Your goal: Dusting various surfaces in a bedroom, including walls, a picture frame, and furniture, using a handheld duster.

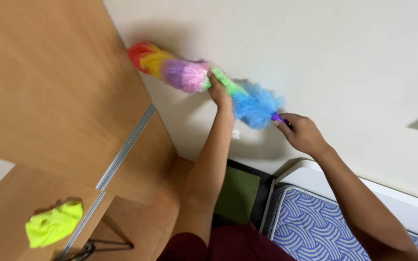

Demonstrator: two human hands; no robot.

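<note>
1. We hold a fluffy rainbow-coloured feather duster [204, 79] up against the plain cream wall [354, 58]. Its red tip sits near the edge of the light-brown wooden wardrobe [49, 87].
2. Our right hand [302, 133] is wrapped tight round the purple plastic handle [277, 117], fingers closed on it. Our left hand [220, 93] pinches the fluff mid-length, between the pink & green sections.
3. Risk: the left-hand pinch sits on soft fibres, not the core. We judge it could slip, or pull strands loose if we tug.
4. Risk: the frame is motion-blurred, so arms are prob. moving fast. The red tip could knock the wardrobe edge & bend the duster.
5. Risk: we reach over the white-framed bed w/ blue wave-pattern mattress [310, 227]. Loosened dust could fall on it.
6. A neon-yellow cloth [54, 224] lies on the lower wooden shelf [6, 203], well apart, no threat.
</note>
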